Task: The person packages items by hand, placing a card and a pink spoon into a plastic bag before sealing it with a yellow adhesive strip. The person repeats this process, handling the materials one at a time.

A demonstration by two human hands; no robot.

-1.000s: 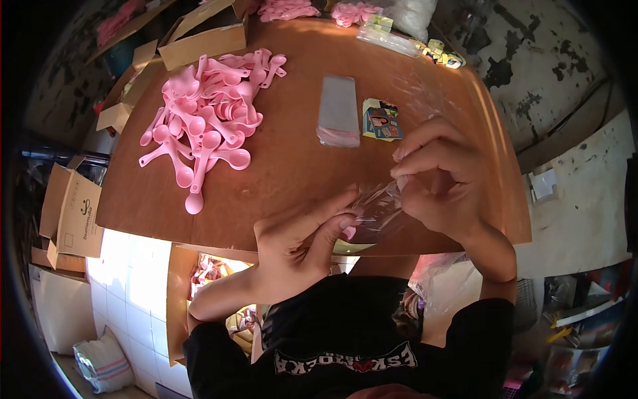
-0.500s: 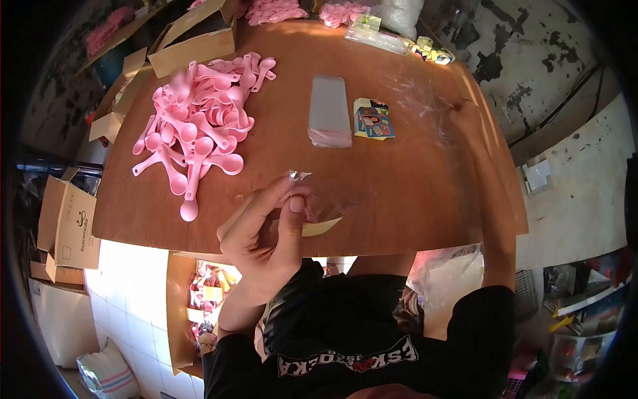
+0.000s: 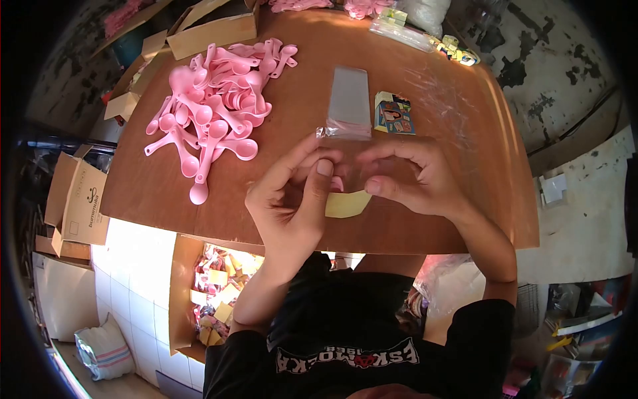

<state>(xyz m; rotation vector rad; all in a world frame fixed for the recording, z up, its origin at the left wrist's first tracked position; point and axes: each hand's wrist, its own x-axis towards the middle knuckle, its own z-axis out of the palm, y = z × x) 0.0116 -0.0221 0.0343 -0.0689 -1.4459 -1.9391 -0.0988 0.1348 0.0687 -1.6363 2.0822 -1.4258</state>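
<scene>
My left hand [image 3: 289, 193] pinches a clear plastic packet with a shiny top corner. Inside it show a yellowish card [image 3: 348, 205] at the lower end and a bit of pink plastic [image 3: 337, 184], mostly hidden by my fingers. Close on the packet's other side is my right hand [image 3: 419, 176], thumb and fingers apart; whether it touches the film cannot be made out. Beyond my hands lie a stack of clear plastic bags [image 3: 349, 96] and a pile of printed cards [image 3: 393, 114]. A heap of pink measuring spoons [image 3: 219, 100] is on the left.
The brown table [image 3: 299, 229] carries loose clear film [image 3: 442, 96] at right. Cardboard boxes [image 3: 212, 32] stand at the back left, more pink pieces along the far edge. Below the table, an open carton [image 3: 186, 292] holds several packed items. A wall [image 3: 531, 66] borders the right.
My right hand has come from the loose film at the right to beside the packet. The left hand still holds the packet and sits slightly farther right and higher in view.
</scene>
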